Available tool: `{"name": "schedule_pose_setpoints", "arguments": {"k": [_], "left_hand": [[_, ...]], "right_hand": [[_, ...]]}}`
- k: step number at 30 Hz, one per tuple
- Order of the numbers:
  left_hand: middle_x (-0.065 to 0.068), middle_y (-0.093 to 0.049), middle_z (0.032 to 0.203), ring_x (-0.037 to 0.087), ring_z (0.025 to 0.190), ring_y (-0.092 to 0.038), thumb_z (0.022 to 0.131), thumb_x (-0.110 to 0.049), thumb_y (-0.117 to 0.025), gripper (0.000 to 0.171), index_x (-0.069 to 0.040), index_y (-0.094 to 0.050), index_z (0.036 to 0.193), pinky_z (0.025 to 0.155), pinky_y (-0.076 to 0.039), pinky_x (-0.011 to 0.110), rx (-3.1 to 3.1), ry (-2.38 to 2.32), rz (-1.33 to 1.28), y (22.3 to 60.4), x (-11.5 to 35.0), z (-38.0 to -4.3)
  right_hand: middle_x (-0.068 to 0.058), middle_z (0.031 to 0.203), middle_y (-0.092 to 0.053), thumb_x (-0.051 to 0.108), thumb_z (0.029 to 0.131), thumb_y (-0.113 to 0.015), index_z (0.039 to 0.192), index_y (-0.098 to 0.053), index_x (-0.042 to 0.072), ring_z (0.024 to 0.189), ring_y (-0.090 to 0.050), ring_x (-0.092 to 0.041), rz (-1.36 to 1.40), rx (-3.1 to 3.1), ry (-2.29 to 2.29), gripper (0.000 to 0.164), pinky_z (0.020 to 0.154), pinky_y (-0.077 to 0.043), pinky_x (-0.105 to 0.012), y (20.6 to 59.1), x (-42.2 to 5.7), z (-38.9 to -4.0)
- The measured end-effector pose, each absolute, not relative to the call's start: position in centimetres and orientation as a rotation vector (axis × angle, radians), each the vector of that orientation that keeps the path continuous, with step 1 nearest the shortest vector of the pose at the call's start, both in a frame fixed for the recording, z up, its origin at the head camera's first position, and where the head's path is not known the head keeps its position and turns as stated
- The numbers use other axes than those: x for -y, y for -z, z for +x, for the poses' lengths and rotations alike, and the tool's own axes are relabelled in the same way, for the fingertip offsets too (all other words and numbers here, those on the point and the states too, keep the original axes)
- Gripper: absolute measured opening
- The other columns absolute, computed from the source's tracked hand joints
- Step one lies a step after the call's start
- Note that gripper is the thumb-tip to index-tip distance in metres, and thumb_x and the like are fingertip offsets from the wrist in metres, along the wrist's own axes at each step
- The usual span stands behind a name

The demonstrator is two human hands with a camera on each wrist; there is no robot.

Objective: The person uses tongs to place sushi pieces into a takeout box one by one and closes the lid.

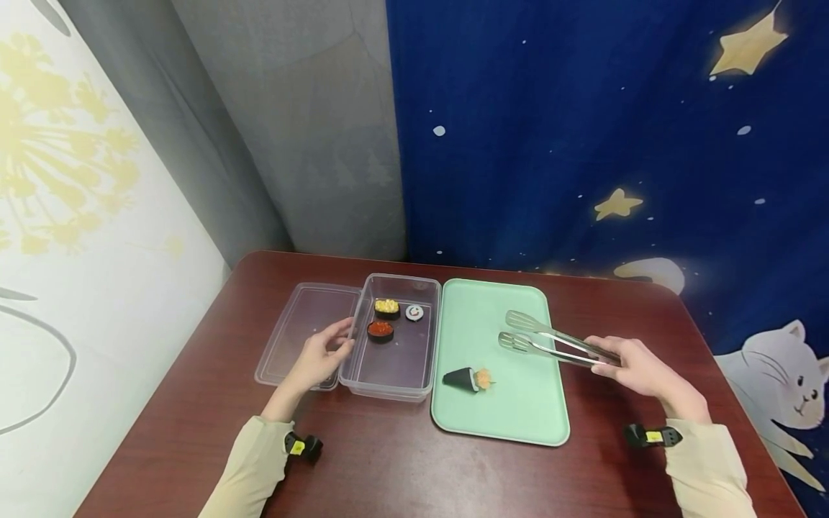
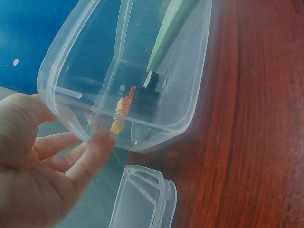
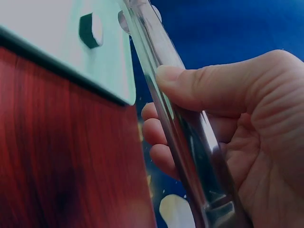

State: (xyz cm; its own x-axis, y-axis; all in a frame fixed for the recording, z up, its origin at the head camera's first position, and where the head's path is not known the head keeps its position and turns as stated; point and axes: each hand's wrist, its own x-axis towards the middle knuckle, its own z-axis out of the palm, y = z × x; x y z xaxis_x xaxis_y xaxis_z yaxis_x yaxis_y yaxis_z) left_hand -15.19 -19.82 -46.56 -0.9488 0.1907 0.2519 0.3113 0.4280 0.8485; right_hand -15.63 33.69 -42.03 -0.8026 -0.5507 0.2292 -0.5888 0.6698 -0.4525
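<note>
My right hand (image 1: pixel 637 367) grips metal tongs (image 1: pixel 573 347) by the handles, thumb on one side and fingers on the other. The spread tong heads hang over the light green tray (image 1: pixel 495 417). On that tray lies a dark cone-shaped sushi hand roll (image 1: pixel 461 378). At the left wall of a clear plastic container (image 1: pixel 388 392), my left hand (image 1: pixel 317 360) touches the outside with loosely extended fingers (image 2: pixel 90 156). Inside the container sit a yellow-topped sushi piece (image 1: pixel 386 309), a red-topped sushi piece (image 1: pixel 380 331) and a small white-rimmed sushi roll (image 1: pixel 414 312).
A clear flat lid (image 1: pixel 304 324) lies left of the container, partly behind my left hand. The tray stands close against the container's right side. Grey and dark blue curtains (image 1: pixel 505 144) hang behind the far edge of the reddish-brown table (image 1: pixel 388 460).
</note>
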Motion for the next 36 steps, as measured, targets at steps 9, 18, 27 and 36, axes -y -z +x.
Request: {"name": "schedule_pose_setpoints", "arguments": {"k": [9,18,27,36], "left_hand": [[0.031,-0.058,0.115,0.038,0.092,-0.063,0.087,0.006,-0.059,0.043,0.012,-0.048,0.128,0.076,-0.058,0.032,2.554,1.568,-0.438,46.7,19.9,-15.3],[0.031,-0.059,0.115,0.038,0.092,-0.063,0.087,0.006,-0.059,0.043,0.012,-0.048,0.128,0.076,-0.058,0.033,2.555,1.56,-0.433,46.7,19.9,-15.2],[0.03,-0.059,0.115,0.038,0.093,-0.063,0.087,0.006,-0.059,0.043,0.012,-0.048,0.128,0.076,-0.058,0.032,2.558,1.573,-0.431,46.7,19.8,-15.2],[0.03,-0.058,0.116,0.038,0.094,-0.063,0.088,0.004,-0.058,0.043,0.011,-0.048,0.129,0.077,-0.058,0.033,2.572,1.582,-0.423,46.6,19.9,-15.3]], "right_hand": [[0.007,0.077,-0.057,0.0,0.072,-0.075,0.107,-0.063,-0.005,0.064,-0.043,0.001,0.88,2.868,-0.795,0.037,0.053,-0.038,-0.019,43.0,-34.9,-15.3],[0.008,0.077,-0.055,-0.001,0.073,-0.074,0.108,-0.062,-0.006,0.063,-0.042,0.002,0.866,2.878,-0.831,0.038,0.052,-0.036,-0.018,43.5,-35.3,-15.5],[0.006,0.08,-0.06,0.0,0.073,-0.074,0.105,-0.064,-0.005,0.068,-0.044,0.001,0.879,2.883,-0.831,0.034,0.054,-0.041,-0.025,43.7,-35.4,-15.5],[0.008,0.079,-0.061,-0.002,0.071,-0.074,0.102,-0.065,-0.004,0.067,-0.045,0.002,0.908,2.835,-0.787,0.033,0.054,-0.042,-0.024,43.8,-35.5,-15.6]]}}
